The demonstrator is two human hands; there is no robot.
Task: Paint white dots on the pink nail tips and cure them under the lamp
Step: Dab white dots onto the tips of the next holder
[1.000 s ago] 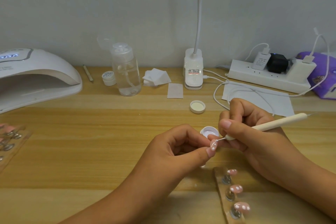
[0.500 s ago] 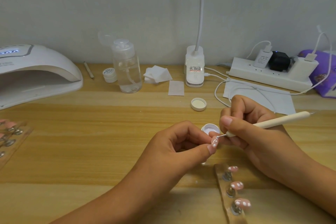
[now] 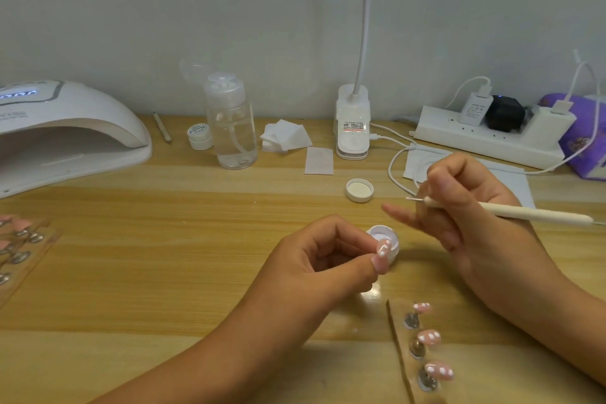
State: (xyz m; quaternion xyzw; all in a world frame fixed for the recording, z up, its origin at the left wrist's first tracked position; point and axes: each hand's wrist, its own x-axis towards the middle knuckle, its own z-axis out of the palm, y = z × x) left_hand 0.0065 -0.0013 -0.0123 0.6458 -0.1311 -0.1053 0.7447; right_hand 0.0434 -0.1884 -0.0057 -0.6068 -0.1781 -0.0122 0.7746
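Observation:
My left hand (image 3: 321, 259) pinches a pink nail tip (image 3: 482, 248) with white dots, held just in front of the small open pot of white gel (image 3: 383, 236). My right hand (image 3: 472, 207) grips a white dotting pen (image 3: 511, 211), its fine tip pointing left and lifted clear of the nail. Three dotted pink nail tips (image 3: 429, 338) stand on a clear holder strip (image 3: 398, 348) at the lower right. More pink tips on a second strip (image 3: 19, 239) lie at the left edge. The white curing lamp (image 3: 65, 128) sits at the far left.
The pot's lid (image 3: 359, 189) lies behind my hands. At the back stand a clear pump bottle (image 3: 231, 128), a small jar (image 3: 200, 136), cotton pads (image 3: 285, 139), a desk-lamp base (image 3: 352, 128), a power strip (image 3: 492, 134) with cables, and a purple pack (image 3: 583, 138).
My right hand has drawn the pen up and to the right, away from the nail tip it was touching. My left hand still holds the tip, now turned to show its dots.

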